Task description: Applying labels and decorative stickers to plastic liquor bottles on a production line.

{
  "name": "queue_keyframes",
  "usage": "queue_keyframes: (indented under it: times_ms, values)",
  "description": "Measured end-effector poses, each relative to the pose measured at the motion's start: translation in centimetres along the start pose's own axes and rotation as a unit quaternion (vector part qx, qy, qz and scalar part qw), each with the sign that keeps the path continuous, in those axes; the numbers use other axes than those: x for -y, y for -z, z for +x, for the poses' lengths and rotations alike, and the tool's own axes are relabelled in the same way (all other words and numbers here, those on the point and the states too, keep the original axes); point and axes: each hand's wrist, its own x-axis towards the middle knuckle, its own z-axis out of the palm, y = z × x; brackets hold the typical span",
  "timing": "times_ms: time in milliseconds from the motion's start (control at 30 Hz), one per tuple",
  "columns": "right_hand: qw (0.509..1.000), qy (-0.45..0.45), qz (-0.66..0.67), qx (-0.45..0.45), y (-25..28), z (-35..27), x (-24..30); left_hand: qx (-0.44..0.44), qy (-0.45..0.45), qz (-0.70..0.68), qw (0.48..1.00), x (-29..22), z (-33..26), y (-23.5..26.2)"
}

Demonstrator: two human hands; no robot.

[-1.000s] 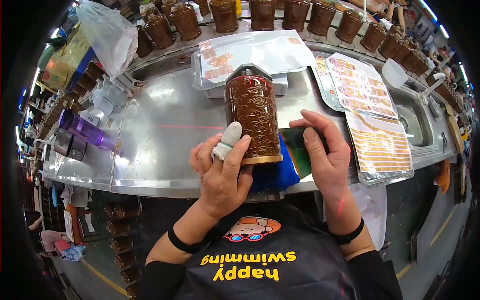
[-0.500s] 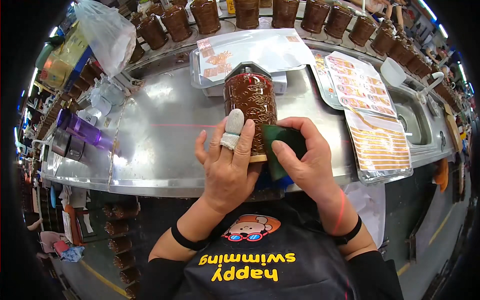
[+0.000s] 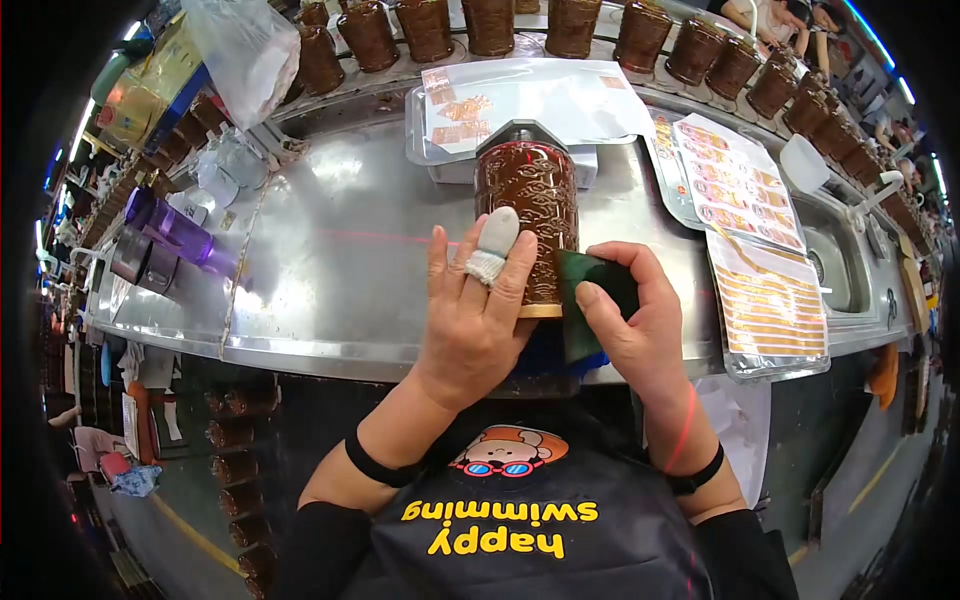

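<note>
Now — left hand [image 3: 478, 318] spread against jar [image 3: 545, 225] | right hand [image 3: 644, 325] pinching green sheet [image 3: 578, 328]

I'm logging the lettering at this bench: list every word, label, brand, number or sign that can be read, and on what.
Black apron: two lines of yellow lettering, upside down and legible; I won't copy the words.
White sheet with brown prints: too small to read.
Sheet of orange labels: too small to read.
Gold-striped sheet: none readable.
Brown jar: none readable.
</note>
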Motion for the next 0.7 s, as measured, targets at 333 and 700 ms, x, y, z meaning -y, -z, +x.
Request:
queue_keyframes:
  times_ms: [333, 700]
  values:
    - [1.000, 0.021, 0.006, -0.011, 0.2, 0.1, -0.7, 0.026, 0.001, -0.043, 0.999, 0.4, -0.2, 0.0]
    - [0.999, 0.023, 0.025, -0.001, 0.3, -0.2, -1.2, 0.022, -0.017, -0.006, 1.000, 0.0, 0.7, 0.3]
